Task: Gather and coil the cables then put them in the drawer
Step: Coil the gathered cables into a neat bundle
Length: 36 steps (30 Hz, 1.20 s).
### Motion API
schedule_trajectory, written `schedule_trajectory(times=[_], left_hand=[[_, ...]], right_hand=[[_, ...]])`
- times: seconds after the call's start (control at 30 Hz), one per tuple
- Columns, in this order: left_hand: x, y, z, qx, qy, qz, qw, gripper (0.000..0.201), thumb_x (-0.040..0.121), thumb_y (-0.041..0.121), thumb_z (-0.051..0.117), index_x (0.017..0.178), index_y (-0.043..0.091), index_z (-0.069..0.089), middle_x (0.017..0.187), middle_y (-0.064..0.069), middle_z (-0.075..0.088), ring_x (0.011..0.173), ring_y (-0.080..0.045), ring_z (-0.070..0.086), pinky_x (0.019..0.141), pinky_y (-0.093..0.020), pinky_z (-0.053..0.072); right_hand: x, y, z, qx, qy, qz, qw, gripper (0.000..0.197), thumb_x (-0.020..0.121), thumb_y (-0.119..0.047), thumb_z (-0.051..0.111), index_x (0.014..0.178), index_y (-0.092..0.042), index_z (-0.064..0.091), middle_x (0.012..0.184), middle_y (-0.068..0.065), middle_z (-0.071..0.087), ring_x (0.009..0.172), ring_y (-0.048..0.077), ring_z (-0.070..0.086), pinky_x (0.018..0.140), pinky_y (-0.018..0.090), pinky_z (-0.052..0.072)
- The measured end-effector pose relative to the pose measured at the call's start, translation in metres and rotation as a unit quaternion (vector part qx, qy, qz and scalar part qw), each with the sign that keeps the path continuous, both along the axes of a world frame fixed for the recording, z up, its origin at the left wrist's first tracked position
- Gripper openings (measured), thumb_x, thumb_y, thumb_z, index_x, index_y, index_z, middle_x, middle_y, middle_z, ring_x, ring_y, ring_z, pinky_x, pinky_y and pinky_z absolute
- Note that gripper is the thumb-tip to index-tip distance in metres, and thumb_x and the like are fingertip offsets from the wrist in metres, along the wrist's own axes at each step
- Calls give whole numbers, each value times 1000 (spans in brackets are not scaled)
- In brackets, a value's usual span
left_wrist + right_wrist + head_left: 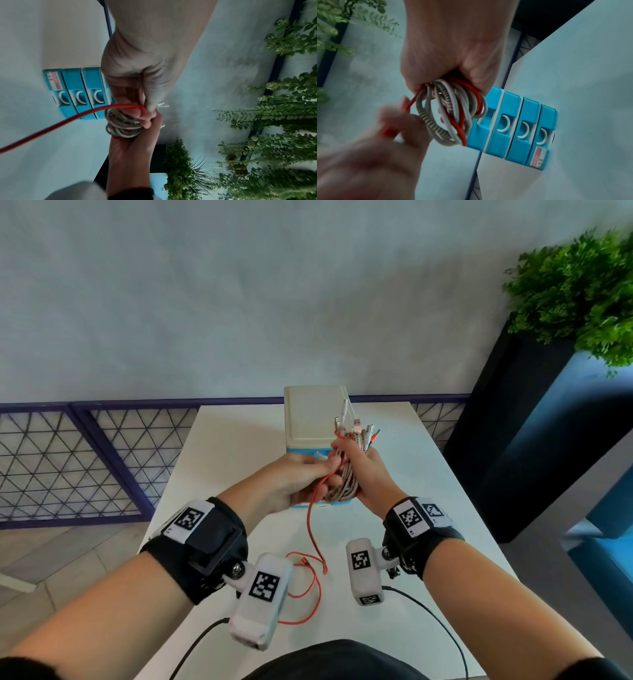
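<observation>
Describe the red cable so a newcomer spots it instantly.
On the white table, in front of the blue drawer unit, both hands hold a cable bundle. The red cable trails from it down to the tabletop; the other cables are grey or braided and already coiled.

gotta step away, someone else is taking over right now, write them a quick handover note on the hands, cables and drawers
Right hand grips the coiled cable bundle above the table.
Left hand pinches the red cable, whose loose tail lies on the table.
Drawer unit: every drawer visible is closed.
Done: most cables gathered and coiled.
Left: wind in the red tail, open a drawer, put the bundle inside.
</observation>
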<state>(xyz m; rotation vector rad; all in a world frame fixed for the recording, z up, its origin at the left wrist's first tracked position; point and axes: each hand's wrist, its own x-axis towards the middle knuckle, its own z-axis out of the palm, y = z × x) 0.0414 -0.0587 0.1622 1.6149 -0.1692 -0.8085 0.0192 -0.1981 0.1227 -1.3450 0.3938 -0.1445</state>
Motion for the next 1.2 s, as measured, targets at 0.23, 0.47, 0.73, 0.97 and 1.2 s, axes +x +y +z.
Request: schedule_trajectory(times=[0.23, 0.47, 0.73, 0.97, 1.2], left_hand=[[-15, 27, -38, 9, 77, -230, 970, 38, 99, 43, 34, 71, 19, 44, 56, 6, 32, 50, -9, 28, 55, -20, 30], [9, 26, -39, 194, -241, -74, 948, 25, 91, 27, 58, 67, 21, 56, 70, -1, 51, 60, -10, 41, 56, -22, 33], [16, 10, -23, 62, -371, 21, 926, 28, 80, 18, 73, 75, 22, 45, 64, 4, 51, 54, -5, 51, 51, -13, 39], [14, 14, -18, 224, -441, -15, 869, 40, 70, 52, 73, 65, 23, 46, 63, 4, 53, 60, -14, 50, 55, -29, 39], [35, 39, -13, 53, 21, -30, 998, 33, 100, 35, 37, 79, 15, 52, 49, 8, 35, 41, -8, 30, 52, -22, 34]], right_hand=[[9, -19, 23, 220, -74, -85, 969, 16, 94, -11, 54, 78, -10, 53, 65, 4, 53, 57, 18, 58, 68, 41, 58], [-2, -17, 35, 141, 17, 67, 988, 18, 93, -13, 53, 78, -5, 59, 72, 10, 65, 74, 26, 67, 75, 41, 58], [-7, -12, 40, -1, 101, 188, 977, 14, 90, -20, 58, 92, -6, 58, 84, 15, 63, 74, 27, 64, 91, 42, 47], [-18, -17, 48, -27, 118, 281, 952, 19, 96, -16, 50, 109, -2, 52, 83, 19, 65, 72, 26, 71, 76, 39, 57], [-19, -31, 22, -65, 80, 132, 986, 12, 93, -15, 55, 89, -4, 60, 77, 13, 66, 62, 22, 65, 65, 34, 57]])
